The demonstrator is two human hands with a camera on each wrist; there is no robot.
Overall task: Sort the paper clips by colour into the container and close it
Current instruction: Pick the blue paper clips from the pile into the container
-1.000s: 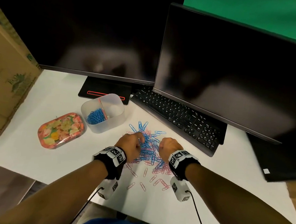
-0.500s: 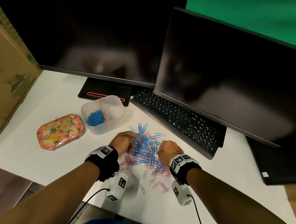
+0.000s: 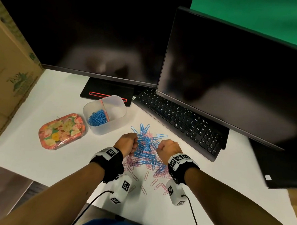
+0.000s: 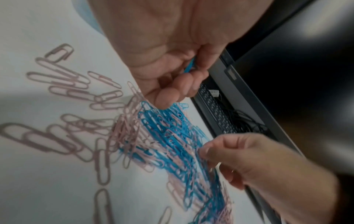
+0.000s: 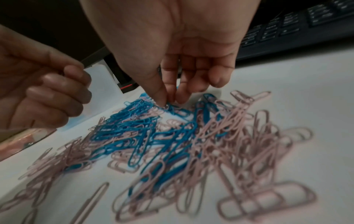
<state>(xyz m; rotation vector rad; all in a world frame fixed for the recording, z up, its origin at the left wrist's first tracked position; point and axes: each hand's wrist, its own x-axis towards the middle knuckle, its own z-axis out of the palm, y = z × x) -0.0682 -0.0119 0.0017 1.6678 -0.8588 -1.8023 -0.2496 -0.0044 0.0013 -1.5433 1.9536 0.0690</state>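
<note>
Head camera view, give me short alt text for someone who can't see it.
Two hands, left hand and right hand, pick at a pile of blue and pink paper clips on a white desk; a clear container holds blue clips.

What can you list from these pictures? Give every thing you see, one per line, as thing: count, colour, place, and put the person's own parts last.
loose paper clips: many, blue and pink, mixed heap on the desk between the hands
sorted paper clips: a bunch, blue, in the container's left compartment
container: one, clear with a pink divider, left of the heap
lid: one, floral pink, left of the container
monitors: two, black, behind
keyboard: one, black, under the right monitor
cardboard box: one, brown, far left
desk: one, white
left hand: one, holds blue clips
right hand: one, fingertips pinching at the heap
</note>
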